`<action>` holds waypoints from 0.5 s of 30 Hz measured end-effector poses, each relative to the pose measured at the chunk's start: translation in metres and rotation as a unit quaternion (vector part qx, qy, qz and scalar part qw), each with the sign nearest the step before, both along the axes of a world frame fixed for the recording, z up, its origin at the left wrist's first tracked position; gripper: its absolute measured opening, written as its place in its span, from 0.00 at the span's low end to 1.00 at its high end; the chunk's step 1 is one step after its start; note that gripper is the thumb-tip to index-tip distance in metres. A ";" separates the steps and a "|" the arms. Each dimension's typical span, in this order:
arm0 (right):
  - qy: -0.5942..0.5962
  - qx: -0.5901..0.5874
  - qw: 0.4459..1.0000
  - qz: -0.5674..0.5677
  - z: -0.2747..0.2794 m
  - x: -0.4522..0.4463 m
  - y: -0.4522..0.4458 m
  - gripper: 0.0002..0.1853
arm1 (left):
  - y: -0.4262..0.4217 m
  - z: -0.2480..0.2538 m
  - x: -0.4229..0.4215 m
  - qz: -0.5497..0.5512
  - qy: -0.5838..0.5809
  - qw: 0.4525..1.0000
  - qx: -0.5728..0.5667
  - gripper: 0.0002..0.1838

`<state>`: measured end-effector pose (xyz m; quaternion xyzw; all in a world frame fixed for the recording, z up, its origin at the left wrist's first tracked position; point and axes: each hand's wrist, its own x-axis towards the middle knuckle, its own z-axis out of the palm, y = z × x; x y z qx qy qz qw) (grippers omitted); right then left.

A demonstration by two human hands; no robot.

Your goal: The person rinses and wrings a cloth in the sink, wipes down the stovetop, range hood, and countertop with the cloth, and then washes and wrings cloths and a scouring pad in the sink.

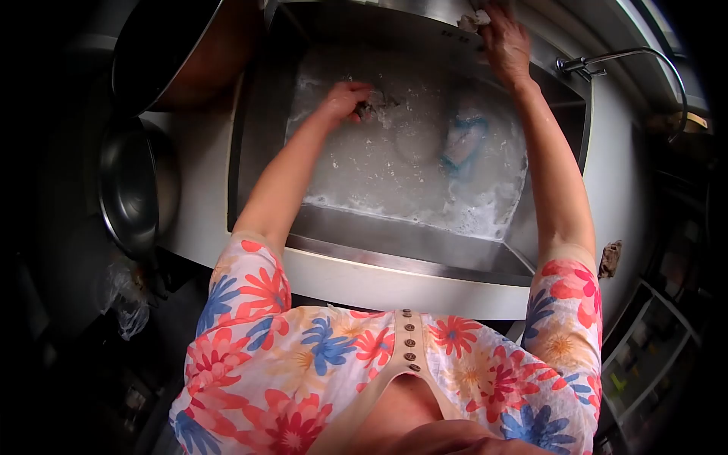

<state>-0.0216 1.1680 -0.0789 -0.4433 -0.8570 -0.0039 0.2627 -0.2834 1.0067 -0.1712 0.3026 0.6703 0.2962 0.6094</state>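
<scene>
A wide metal sink [379, 239] holds cloudy, sudsy water [379, 171]. Over its left part is my left hand [349, 101], fingers curled round a small dark clump [364, 111] at the water's surface; what the clump is I cannot make out. My right hand [506, 47] reaches to the far rim, partly lost in shadow. At its thumb side is a crumpled off-white cloth [474, 21], which the fingers seem to grip. Under the water on the right lies a blurred white thing with blue edges [464, 144].
A tall dark pot [171, 53] stands at the sink's left, with a metal pan [133, 186] nearer me. A curved faucet [637, 53] rises on the right. On the right counter edge lies a brown crumpled scrap [610, 259]. A clear plastic bag [129, 296] hangs lower left.
</scene>
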 end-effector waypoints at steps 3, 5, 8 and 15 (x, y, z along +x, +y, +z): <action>0.014 -0.003 1.000 0.016 0.004 -0.001 -0.002 0.22 | 0.003 -0.011 -0.021 0.075 0.000 0.997 0.016 0.15; 0.021 -0.005 1.000 0.012 0.001 -0.001 0.000 0.22 | 0.003 -0.022 -0.031 0.078 0.071 0.993 0.052 0.17; 0.017 -0.013 1.000 0.001 0.000 -0.001 -0.002 0.23 | 0.005 -0.058 -0.017 0.066 0.443 0.886 0.118 0.17; 0.029 0.075 0.996 0.023 -0.008 -0.001 0.008 0.17 | -0.001 -0.030 0.012 -0.088 0.416 0.901 0.088 0.13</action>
